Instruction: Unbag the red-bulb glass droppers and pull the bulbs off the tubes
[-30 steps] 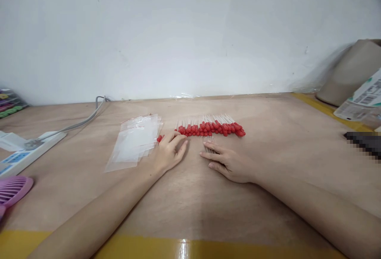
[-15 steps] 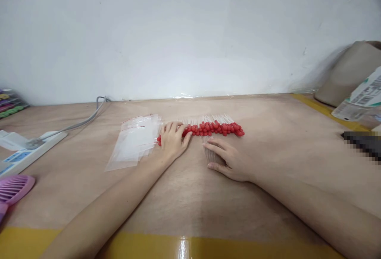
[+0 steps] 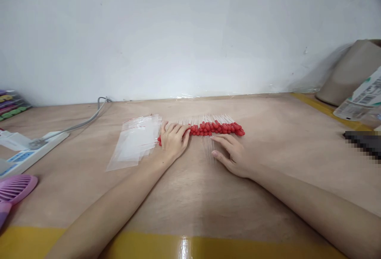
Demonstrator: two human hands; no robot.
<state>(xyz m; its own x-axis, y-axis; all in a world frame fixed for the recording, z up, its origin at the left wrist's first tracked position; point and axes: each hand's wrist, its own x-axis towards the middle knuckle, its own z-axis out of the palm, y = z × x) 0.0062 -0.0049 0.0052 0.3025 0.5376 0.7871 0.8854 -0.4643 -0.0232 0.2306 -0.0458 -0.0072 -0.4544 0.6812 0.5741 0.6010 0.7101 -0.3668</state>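
A row of thin, pale sticks with red bulb-like heads [image 3: 217,127] lies across the middle of the table, stems pointing towards the wall. My left hand [image 3: 174,139] is over the row's left part, its thumb and forefinger closed at the red heads; the fingers hide some of them. Nearer to me, a small bunch of clear thin stems [image 3: 207,149] points the other way from the row. Beside that bunch my right hand [image 3: 233,153] is open, thumb and fingers apart, fingertips close to the stems. Clear zip bags [image 3: 133,142] lie overlapped left of my left hand.
At the left are a white power strip [image 3: 38,149] with a grey cable [image 3: 83,123] and a pink-purple fan-like object [image 3: 16,189]. A grey-beige container [image 3: 347,74], a labelled plastic pack [image 3: 361,100] and a dark blurred object [image 3: 363,143] are at the right.
My right hand has drawn slightly back from the clear stems, uncovering more of them. My left thumb and forefinger have come closer together at the red heads.
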